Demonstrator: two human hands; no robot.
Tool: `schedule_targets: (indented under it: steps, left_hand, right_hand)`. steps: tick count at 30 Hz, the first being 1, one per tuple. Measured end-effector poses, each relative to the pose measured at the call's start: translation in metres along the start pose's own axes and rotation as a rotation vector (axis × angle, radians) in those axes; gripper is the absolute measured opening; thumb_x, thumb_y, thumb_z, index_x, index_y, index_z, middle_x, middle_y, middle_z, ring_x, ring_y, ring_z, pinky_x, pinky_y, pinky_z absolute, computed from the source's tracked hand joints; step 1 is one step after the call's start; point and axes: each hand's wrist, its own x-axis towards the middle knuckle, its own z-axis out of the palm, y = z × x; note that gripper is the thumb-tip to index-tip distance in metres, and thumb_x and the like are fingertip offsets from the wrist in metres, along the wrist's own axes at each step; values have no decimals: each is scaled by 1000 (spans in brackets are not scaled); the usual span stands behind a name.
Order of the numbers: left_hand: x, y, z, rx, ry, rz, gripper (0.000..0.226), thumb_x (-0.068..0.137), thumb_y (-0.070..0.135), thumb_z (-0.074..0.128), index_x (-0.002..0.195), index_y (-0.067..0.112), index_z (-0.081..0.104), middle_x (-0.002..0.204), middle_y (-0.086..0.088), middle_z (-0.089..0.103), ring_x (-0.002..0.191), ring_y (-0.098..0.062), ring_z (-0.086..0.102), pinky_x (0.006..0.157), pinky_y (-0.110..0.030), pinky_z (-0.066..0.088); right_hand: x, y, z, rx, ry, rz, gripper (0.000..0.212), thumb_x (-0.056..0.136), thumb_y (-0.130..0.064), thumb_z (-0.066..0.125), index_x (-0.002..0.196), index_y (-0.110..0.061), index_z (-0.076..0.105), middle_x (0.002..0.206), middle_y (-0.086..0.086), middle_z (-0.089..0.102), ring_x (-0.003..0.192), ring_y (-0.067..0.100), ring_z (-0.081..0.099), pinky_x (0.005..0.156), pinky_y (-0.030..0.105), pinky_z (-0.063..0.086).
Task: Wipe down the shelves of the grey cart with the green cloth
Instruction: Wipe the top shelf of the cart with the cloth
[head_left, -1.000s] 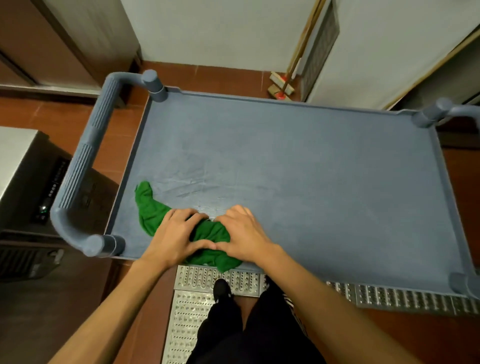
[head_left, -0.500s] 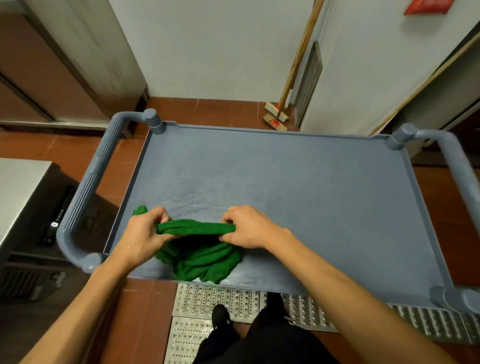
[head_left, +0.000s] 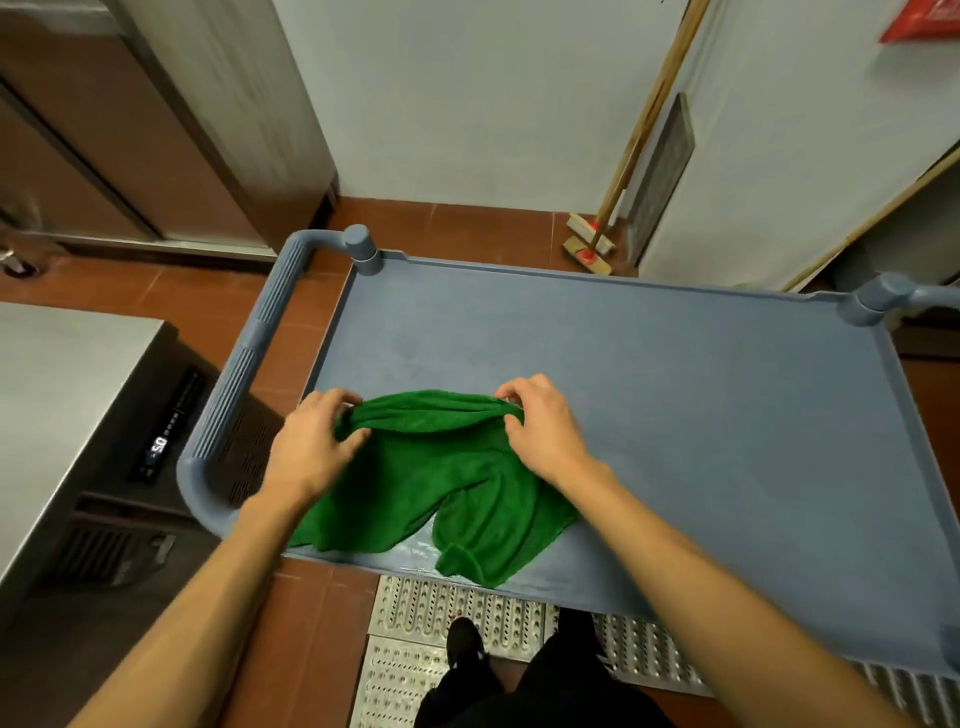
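Observation:
The grey cart's top shelf (head_left: 675, 395) fills the middle of the view, with a ribbed handle (head_left: 234, 384) at its left end. A green cloth (head_left: 441, 483) lies spread on the shelf's near left part, its lower edge reaching the front rim. My left hand (head_left: 311, 441) pinches the cloth's far left corner. My right hand (head_left: 540, 426) pinches the far right corner, so the far edge is stretched between them and bunched in folds.
A steel counter (head_left: 57, 405) with a lit display stands to the left. A broom (head_left: 592, 244) leans on the white wall behind the cart. Perforated metal floor grates (head_left: 436, 623) and my black shoe lie under the near edge.
The cloth was balled under both hands at the front edge. My hands have moved apart and away from me, drawing the cloth open across the shelf.

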Motion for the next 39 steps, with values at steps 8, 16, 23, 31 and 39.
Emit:
schedule_targets:
  steps: [8,16,23,31,39]
  left_hand:
    - [-38,1,84,338,-92,236,38,85,26,76,117,8,70,128,-21,60,117,-44,59,101,-51,47]
    - [-6,-56,21,428,332,97,61,92,36,47,148,14,44,165,-23,17,156,-37,10,121,-60,-2]
    - [67,-94,-29,657,167,93,64,93,25,65,152,11,43,167,-23,11,154,-42,12,112,-76,7]
    - [72,-97,-31,572,52,118,63,86,28,64,142,12,42,167,-22,2,127,-46,39,56,-48,56]
    - [72,-97,-32,639,-17,90,77,77,26,64,147,13,34,166,-26,-5,126,-50,40,65,-49,58]
  right_hand:
    - [-47,-4,99,-384,-208,91,62,102,-49,33,156,-22,20,164,16,6,151,36,0,120,57,4]
    - [-23,1,141,-438,-135,239,88,92,-73,5,154,-17,-20,158,20,-30,145,42,-28,115,66,-9]
    - [17,-6,147,-496,-121,154,85,94,-70,7,156,-15,-12,160,18,-26,147,40,-25,117,63,-11]
    - [56,-16,153,-563,-133,7,82,95,-68,8,157,-16,-9,161,17,-25,147,38,-26,117,62,-11]
    - [120,-29,155,-610,-168,-161,79,93,-65,-2,157,-19,-9,162,10,-24,148,32,-26,118,59,-12]
